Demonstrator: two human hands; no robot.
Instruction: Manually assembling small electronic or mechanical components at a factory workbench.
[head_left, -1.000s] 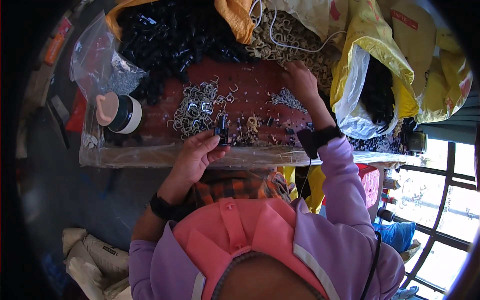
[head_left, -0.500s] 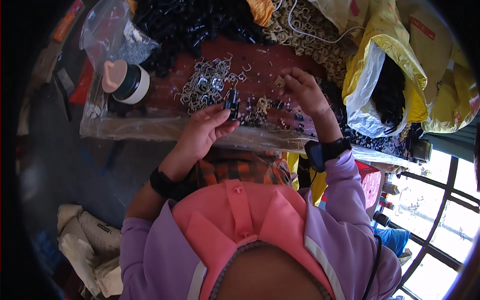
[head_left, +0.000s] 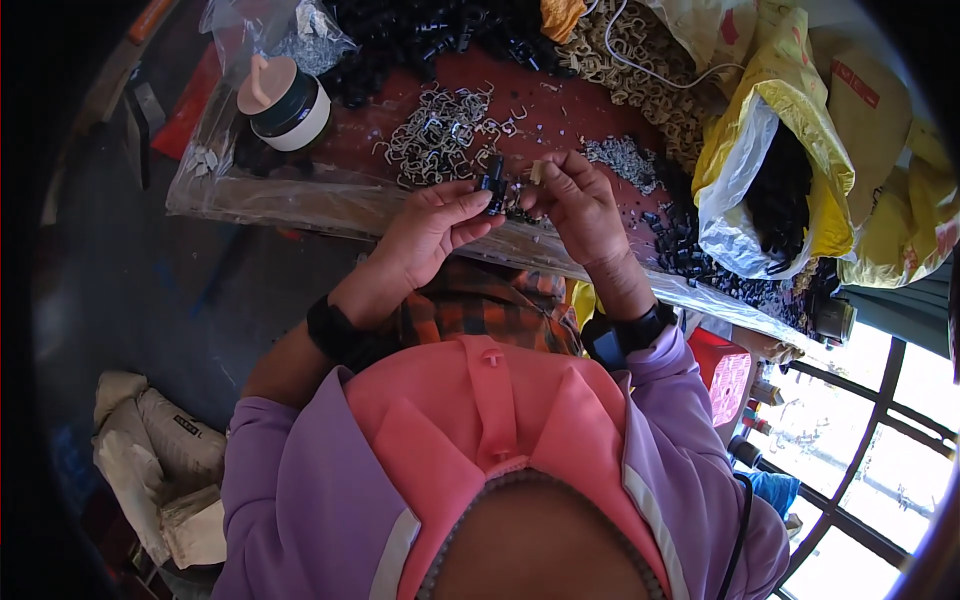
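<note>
My left hand [head_left: 437, 228] is closed round a small black plastic part [head_left: 493, 187], pinched between thumb and fingers over the table's near edge. Close on its right, my right hand [head_left: 583, 205] pinches a small tan plastic piece [head_left: 537, 172] between thumb and fingertips. The two pieces are near each other; whether they touch I cannot tell. Just beyond my left hand lies a heap of curved silver metal clips [head_left: 435, 135]. A few loose small bits lie partly hidden behind my fingers.
On the red tabletop [head_left: 480, 68] stand black parts [head_left: 400, 50] and tan pieces [head_left: 625, 65] in piles, with small silver bits [head_left: 622, 160] at right. A lidded jar [head_left: 287, 108] stands at left. A yellow bag [head_left: 775, 150] of black parts sits at right.
My right hand has moved left and nearer with the tan piece, coming beside the black part. My left hand has shifted slightly right in the picture, and the whole view has turned a little.
</note>
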